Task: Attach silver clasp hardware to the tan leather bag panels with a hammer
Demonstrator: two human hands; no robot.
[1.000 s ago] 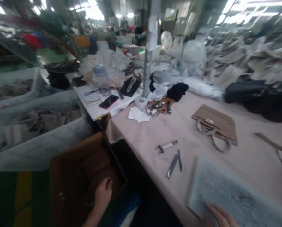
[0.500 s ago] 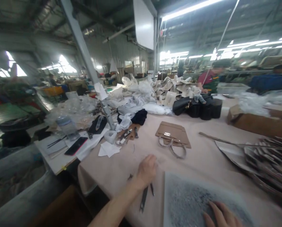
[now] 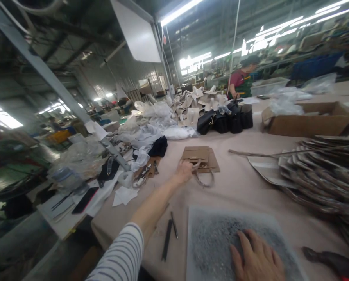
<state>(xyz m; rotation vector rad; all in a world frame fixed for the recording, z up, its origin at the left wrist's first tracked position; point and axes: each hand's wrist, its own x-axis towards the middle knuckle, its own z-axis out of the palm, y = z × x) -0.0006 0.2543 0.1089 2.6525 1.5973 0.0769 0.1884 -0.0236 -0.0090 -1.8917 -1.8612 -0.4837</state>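
Note:
My left hand (image 3: 185,171) reaches out over the table, its fingers closed around one handle of a small brown handbag (image 3: 198,154). The bag lies flat on the cloth, and its other looped handle hangs toward me. My right hand (image 3: 258,255) rests with fingers spread on a grey speckled slab (image 3: 209,234) at the table's front. Between my left forearm and the slab lie a thin pen-like tool (image 3: 174,225) and a dark flat strip-like tool (image 3: 166,240).
A brown layered stack (image 3: 317,175) fills the right side, with a hammer-like tool (image 3: 323,257) below it. Farther back are an open cardboard box (image 3: 312,121), black bags (image 3: 227,119) and plastic wrapping (image 3: 153,121). A co-worker (image 3: 240,80) is across the table.
My left hand has moved forward from the bare cloth to the handbag and taken its handle. My right hand stays on the slab. The camera view has turned rightward and tilted.

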